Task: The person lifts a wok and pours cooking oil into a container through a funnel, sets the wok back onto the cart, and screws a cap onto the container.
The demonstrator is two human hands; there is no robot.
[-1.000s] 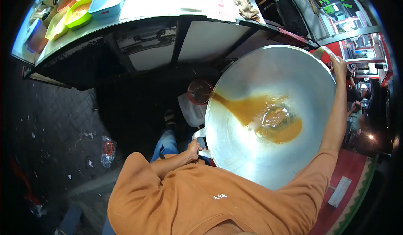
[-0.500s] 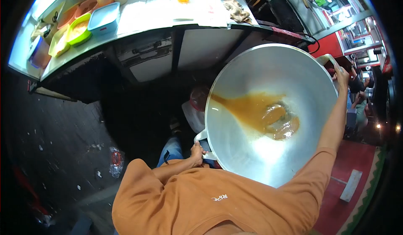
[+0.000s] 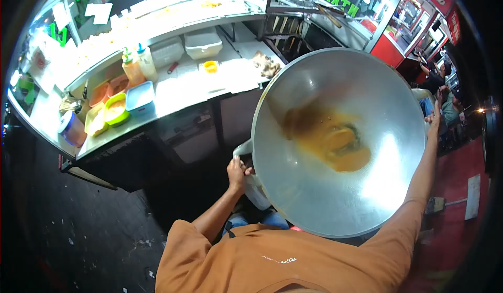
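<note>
A large round metal pan (image 3: 335,209) hangs between my two hands in front of my body, tilted slightly. Brown liquid (image 3: 340,146) lies around the middle of its inside, with a stain running toward the upper left wall. My left hand (image 3: 238,175) is closed round the handle (image 3: 244,148) on the pan's left side. On the right side, my right hand (image 3: 434,116) grips the other handle (image 3: 420,93), its fingers partly hidden behind the rim.
A lit counter (image 3: 173,91) runs across the upper left, holding sauce bottles (image 3: 146,65), a blue tub (image 3: 140,96), a green bowl (image 3: 116,109) and a crumpled cloth (image 3: 266,65). People (image 3: 435,78) are at the far right. A red mat (image 3: 456,183) lies at lower right.
The pan has risen, and its liquid has drawn back from the left rim toward the middle. Both hands still hold the handles. The view has tipped up, showing more of the counter.
</note>
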